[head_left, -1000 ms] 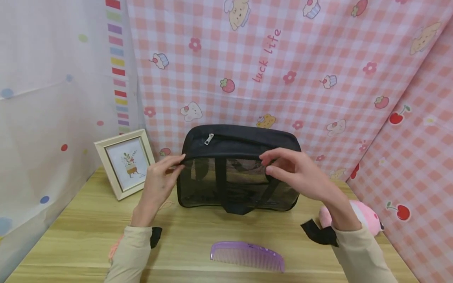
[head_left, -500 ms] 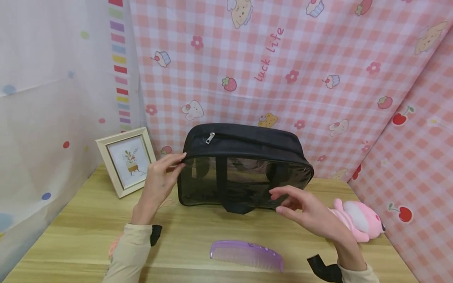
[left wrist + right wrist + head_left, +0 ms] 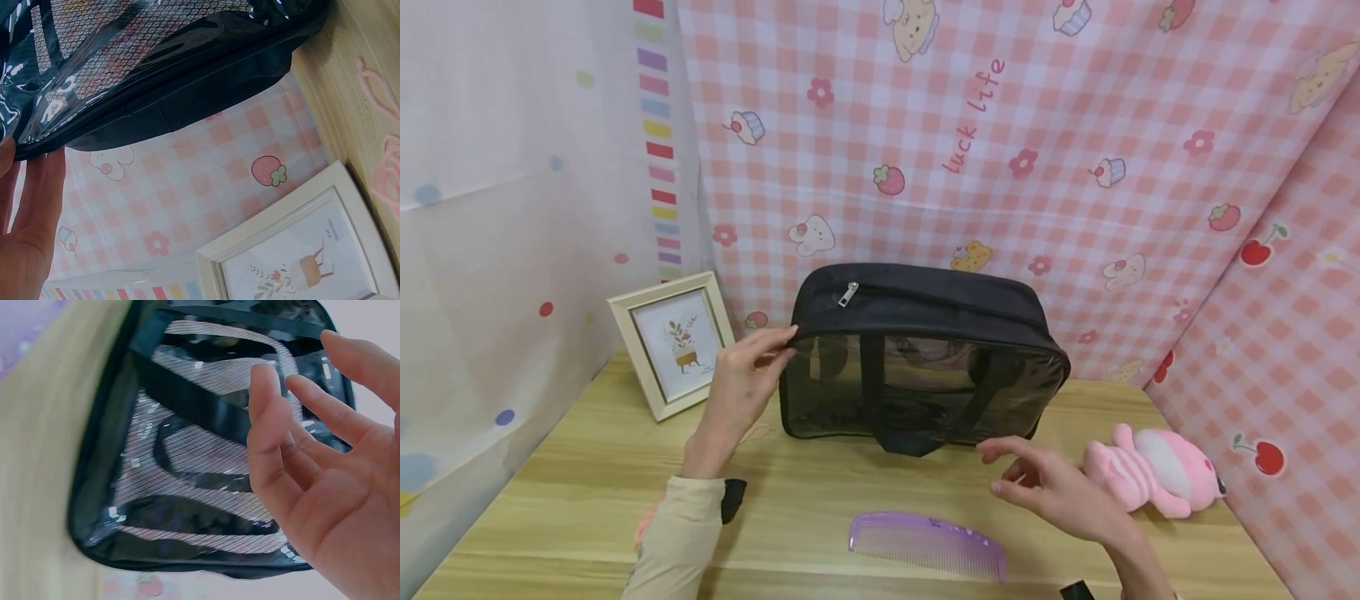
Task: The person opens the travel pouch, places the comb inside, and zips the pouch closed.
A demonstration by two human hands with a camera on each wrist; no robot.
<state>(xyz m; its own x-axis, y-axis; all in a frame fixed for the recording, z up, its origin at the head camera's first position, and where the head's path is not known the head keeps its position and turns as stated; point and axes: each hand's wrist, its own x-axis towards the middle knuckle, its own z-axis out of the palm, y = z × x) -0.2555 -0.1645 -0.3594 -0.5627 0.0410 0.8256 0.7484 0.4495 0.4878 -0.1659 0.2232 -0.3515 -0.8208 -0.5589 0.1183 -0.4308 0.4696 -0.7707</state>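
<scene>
A black toiletry bag [image 3: 925, 308] with a see-through front stands upright at the back of the wooden table; its silver zipper pull [image 3: 847, 294] sits near the left end of the top. My left hand [image 3: 745, 379] pinches the bag's upper left front edge between thumb and fingers, as the left wrist view also shows on the bag's dark piping [image 3: 125, 112]. In front of the bag's lower right corner, my right hand [image 3: 1048, 487] hovers with loosely bent fingers and holds nothing. Just below it on the table lies a purple comb [image 3: 928, 543].
A cream picture frame [image 3: 673, 346] leans at the back left. To the right lies a pink plush toy [image 3: 1153, 471]. Some pink cord [image 3: 389, 175] is on the table beside the left arm. A checked cloth [image 3: 880, 108] hangs behind the bag.
My right hand has left the bag's upper right front edge and come down toward me. The bag's right front corner has spread outward. My left hand keeps its pinch.
</scene>
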